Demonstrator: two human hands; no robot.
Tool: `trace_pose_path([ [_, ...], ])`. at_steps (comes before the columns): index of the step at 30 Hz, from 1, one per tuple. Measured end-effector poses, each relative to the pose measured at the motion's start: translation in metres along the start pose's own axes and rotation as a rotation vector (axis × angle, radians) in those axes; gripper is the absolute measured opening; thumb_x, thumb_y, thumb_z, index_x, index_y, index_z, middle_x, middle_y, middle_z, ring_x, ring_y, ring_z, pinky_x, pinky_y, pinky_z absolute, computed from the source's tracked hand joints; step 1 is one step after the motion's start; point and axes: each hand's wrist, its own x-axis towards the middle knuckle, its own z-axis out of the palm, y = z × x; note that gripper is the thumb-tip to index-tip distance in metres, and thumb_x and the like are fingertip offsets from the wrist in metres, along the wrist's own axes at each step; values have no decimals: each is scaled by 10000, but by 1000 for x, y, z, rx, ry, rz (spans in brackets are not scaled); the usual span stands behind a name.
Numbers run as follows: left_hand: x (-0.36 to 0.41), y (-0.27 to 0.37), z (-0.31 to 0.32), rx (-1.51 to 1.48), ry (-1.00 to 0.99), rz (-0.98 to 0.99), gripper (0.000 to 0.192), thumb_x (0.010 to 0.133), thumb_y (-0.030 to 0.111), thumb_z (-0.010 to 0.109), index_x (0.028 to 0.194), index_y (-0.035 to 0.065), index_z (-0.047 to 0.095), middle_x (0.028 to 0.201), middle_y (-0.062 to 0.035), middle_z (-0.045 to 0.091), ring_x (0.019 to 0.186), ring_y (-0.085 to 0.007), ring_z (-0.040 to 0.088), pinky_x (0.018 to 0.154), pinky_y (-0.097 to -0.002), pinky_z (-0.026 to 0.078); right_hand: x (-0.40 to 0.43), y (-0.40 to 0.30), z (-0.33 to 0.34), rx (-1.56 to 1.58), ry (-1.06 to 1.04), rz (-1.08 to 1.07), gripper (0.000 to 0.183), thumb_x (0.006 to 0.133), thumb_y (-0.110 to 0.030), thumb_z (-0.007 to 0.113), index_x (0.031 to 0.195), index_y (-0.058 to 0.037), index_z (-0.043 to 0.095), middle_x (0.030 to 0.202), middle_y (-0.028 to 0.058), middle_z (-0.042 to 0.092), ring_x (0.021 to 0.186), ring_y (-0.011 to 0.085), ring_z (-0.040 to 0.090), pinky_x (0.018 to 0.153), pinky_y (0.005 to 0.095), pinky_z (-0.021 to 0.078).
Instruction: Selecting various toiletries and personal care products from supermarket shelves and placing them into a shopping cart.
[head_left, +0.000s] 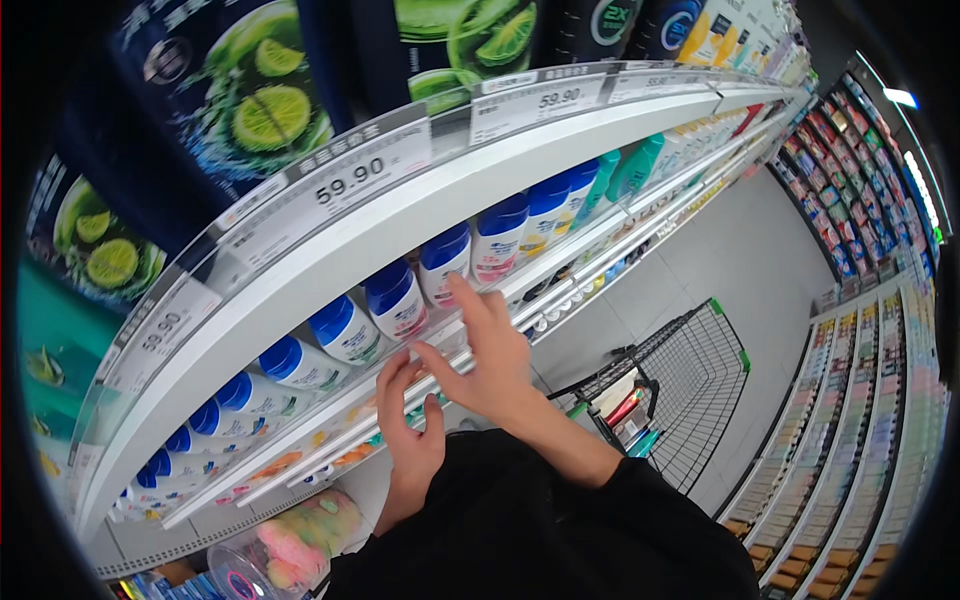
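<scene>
A row of white shampoo bottles with blue caps stands on a shelf under a white shelf board. My right hand (491, 356) reaches to that row, its index fingertip at or just in front of a white bottle with a blue cap (446, 262); whether it touches cannot be told. My left hand (409, 427) is lower and to the left, fingers apart and empty, near the shelf's front edge below another blue-capped bottle (395, 300). Its fingertips come close to the right thumb. Neither hand holds anything.
Above runs a price-label rail (352, 180) with large dark bottles behind it. A wire shopping cart (697, 382) with several items stands on the floor at the right. More stocked shelves (847, 420) line the far right. Pink and green fluffy goods (307, 532) lie at the lower left.
</scene>
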Motion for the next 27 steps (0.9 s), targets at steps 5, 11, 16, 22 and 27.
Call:
trace_pose_path([
  [5, -7, -9, 12, -140, -114, -19, 351, 806, -110, 485, 1070, -7, 691, 882, -123, 685, 794, -233, 659, 724, -306, 516, -83, 70, -75, -199, 36, 321, 509, 788, -49, 767, 1269, -40, 598, 1040, 113, 570, 672, 150, 530, 561, 269, 459],
  [11, -8, -15, 44, -233, -450, 36, 308, 764, -140, 464, 844, 1, 726, 562, -58, 529, 477, -150, 492, 478, -277, 364, -297, 163, -189, -728, 28, 808, 355, 849, -159, 721, 1159, -18, 623, 1211, 179, 595, 1103, 367, 598, 912, 423, 512],
  [16, -6, -16, 73, -292, -603, 64, 282, 751, -129, 468, 809, 0, 712, 561, -64, 513, 463, -159, 489, 461, -291, 355, -422, 139, -208, -832, -82, 1203, 407, 866, -263, 722, 1182, -29, 618, 1221, 187, 608, 1174, 382, 554, 1028, 454, 426],
  [22, -3, -13, 106, -422, -729, 177, 244, 747, -112, 473, 771, 3, 687, 555, -73, 502, 463, -169, 493, 463, -294, 353, -426, 134, -188, -867, 183, 1089, 367, 849, -189, 687, 1170, -37, 595, 1089, 163, 607, 1082, 371, 566, 973, 464, 431],
  [27, -5, -4, 137, -397, -855, 153, 236, 787, -93, 476, 799, 8, 690, 541, -65, 490, 458, -193, 508, 464, -310, 362, -410, 140, -179, -920, 200, 1043, 313, 848, -168, 673, 1129, -46, 605, 1028, 134, 625, 1031, 346, 593, 936, 434, 445],
])
